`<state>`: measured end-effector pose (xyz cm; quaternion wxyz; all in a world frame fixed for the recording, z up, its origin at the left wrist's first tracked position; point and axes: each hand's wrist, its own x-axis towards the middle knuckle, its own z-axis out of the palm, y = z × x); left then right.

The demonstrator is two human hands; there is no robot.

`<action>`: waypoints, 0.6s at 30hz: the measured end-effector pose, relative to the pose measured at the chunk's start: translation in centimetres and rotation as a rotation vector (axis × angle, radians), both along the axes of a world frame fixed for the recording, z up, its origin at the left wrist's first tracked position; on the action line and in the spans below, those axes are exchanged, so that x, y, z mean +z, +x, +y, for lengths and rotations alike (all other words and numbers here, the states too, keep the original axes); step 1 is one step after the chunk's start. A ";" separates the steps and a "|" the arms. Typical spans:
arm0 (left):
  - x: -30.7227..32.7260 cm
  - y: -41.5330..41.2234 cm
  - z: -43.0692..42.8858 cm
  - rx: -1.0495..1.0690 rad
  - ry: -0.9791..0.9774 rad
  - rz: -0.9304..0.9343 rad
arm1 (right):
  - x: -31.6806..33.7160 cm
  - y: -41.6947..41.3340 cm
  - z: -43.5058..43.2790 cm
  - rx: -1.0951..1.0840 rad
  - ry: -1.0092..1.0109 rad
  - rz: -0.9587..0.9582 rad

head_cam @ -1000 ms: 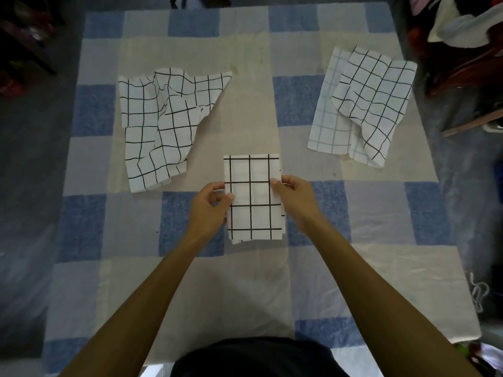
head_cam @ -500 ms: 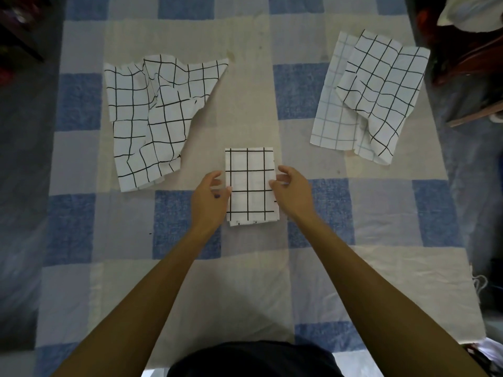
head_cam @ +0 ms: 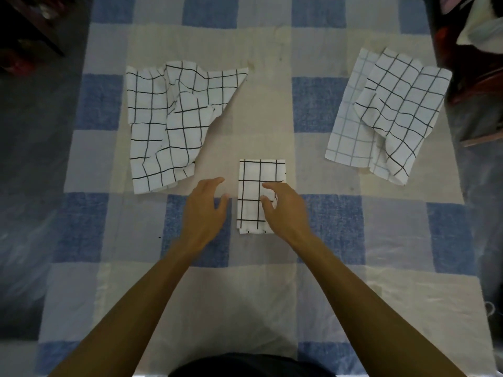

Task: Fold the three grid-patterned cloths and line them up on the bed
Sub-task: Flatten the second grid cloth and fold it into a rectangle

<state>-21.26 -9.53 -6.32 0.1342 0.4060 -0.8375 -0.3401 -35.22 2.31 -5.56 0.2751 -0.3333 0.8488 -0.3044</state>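
A small folded grid cloth [head_cam: 254,180] lies flat in the middle of the bed [head_cam: 245,295], a neat upright rectangle. My right hand [head_cam: 283,206] is over its right side with relaxed fingers; whether they touch the fabric I cannot tell. My left hand [head_cam: 206,208] hovers just left of the cloth, fingers relaxed and holding nothing. A crumpled, unfolded grid cloth [head_cam: 174,123] lies at the upper left. Another loosely spread grid cloth [head_cam: 392,110] lies at the upper right, one part turned over itself.
The bed carries a blue, grey and cream checked cover. Dark furniture [head_cam: 24,31] stands beyond the left edge. Reddish furniture with heaped fabric [head_cam: 473,36] sits at the upper right corner. Dim floor lies on both sides.
Both hands have let go of the folded cloth's side edges. My left hand has drawn away to the left. The right hand stays over the cloth's right part.
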 end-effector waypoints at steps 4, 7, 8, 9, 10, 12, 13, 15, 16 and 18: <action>0.8 2.3 -3.2 0.102 -0.216 -0.013 | 0.8 1.2 -3.0 0.087 -0.056 0.141; 0.7 4.1 -5.3 0.150 -0.286 -0.078 | 1.4 2.5 -5.2 0.172 -0.061 0.131; 0.4 4.7 -5.9 0.148 -0.286 -0.120 | 1.5 3.0 -5.9 0.213 -0.050 0.130; 0.1 5.2 -6.5 0.143 -0.270 -0.170 | 1.7 3.5 -6.5 0.251 -0.041 0.127; -0.4 5.6 -7.0 0.136 -0.247 -0.218 | 1.8 3.9 -7.1 0.279 -0.031 0.121; -1.3 6.1 -7.9 0.126 -0.223 -0.277 | 1.8 4.8 -8.2 0.314 -0.012 0.109; -1.7 6.2 -8.3 0.132 -0.224 -0.286 | 1.7 5.2 -8.7 0.326 0.002 0.107; -1.9 6.1 -9.0 0.164 -0.234 -0.257 | 1.5 6.0 -9.6 0.347 0.019 0.105; -1.8 6.0 -9.3 0.184 -0.245 -0.225 | 1.5 6.4 -9.9 0.353 0.020 0.100; -1.3 5.6 -9.6 0.219 -0.261 -0.141 | 1.4 7.1 -10.4 0.359 0.027 0.091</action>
